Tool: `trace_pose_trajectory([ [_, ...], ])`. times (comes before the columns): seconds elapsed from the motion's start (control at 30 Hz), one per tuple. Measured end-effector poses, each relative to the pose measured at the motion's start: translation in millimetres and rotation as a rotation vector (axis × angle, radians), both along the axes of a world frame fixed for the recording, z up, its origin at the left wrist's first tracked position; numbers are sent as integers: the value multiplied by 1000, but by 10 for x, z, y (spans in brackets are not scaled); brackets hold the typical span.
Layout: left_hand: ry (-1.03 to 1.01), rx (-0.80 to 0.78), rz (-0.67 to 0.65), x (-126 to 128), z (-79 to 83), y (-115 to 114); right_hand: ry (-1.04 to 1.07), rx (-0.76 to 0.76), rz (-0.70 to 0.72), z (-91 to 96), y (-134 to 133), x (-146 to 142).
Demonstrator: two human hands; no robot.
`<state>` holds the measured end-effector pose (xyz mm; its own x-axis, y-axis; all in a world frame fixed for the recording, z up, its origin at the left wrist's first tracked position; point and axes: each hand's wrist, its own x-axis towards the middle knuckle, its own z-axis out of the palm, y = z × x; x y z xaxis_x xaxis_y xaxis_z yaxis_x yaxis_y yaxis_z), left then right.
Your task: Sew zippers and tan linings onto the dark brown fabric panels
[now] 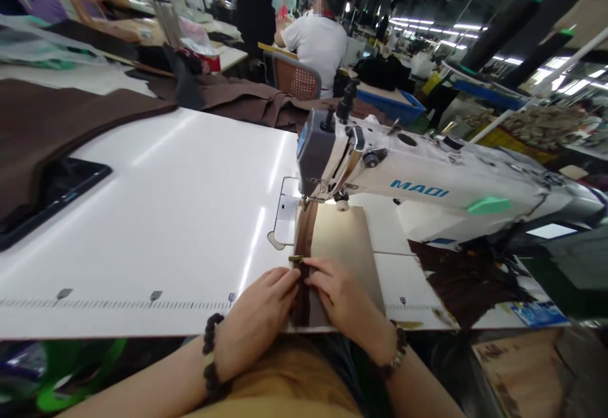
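A long brown fabric strip runs from the table's front edge up to the needle area of a white sewing machine. My left hand pinches the strip's left side near the front edge, fingers closed. On the strip's right side my right hand grips it with bent fingers, its index finger reaching a small brass-coloured metal piece lying across the strip. Beneath my right hand and beside the strip lies a flat beige panel. My fingers hide part of the strip.
Brown fabric is heaped along the left and back of the white table, with a dark flat object partly under it. Dark brown scraps and a blue packet lie at right. A person in a white shirt sits ahead.
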<state>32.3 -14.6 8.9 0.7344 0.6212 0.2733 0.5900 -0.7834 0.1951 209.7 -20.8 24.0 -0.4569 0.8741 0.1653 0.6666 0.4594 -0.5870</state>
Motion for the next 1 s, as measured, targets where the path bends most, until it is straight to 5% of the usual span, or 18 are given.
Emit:
trace_pose_trajectory([
  [0.33, 41, 30, -43, -25, -43, 0, -141, -214, 217, 227, 454, 77],
  [0.7, -6, -9, -41, -29, -53, 22, -173, 39, 78, 124, 581, 29],
  [0.87, 2, -11, -34, -18, -67, 36, -182, 178, -112, -80, 803, 11],
  [1.0, -35, -22, -74, -44, -52, 0, -114, 192, -148, -252, 718, 36],
])
